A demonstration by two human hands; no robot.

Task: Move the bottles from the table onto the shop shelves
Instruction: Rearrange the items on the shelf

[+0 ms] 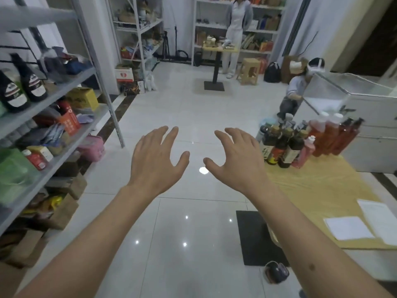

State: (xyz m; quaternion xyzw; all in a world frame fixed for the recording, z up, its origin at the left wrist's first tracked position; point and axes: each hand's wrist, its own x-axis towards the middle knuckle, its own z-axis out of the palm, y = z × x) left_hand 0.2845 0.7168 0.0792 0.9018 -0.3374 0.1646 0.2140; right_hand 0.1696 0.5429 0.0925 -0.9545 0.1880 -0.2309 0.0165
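Both of my hands are held out in front of me over the white floor, fingers spread and holding nothing: my left hand [155, 159] and my right hand [237, 159]. A cluster of bottles [283, 145] stands at the far end of the yellow-topped table [318, 190] to my right: dark brown ones in front, a pink one [306, 152] beside them, tall red-orange ones [335, 136] behind. On the grey shop shelves [53, 91] to my left, two dark bottles [25, 87] with white labels stand on an upper shelf.
The lower shelves on the left hold boxes, packets and a pink basket [92, 147]. White papers [352, 227] lie on the table's near end. A glass-topped white counter [365, 100] stands behind the table. One person stands by the far shelves [236, 29], another crouches by the counter [298, 89].
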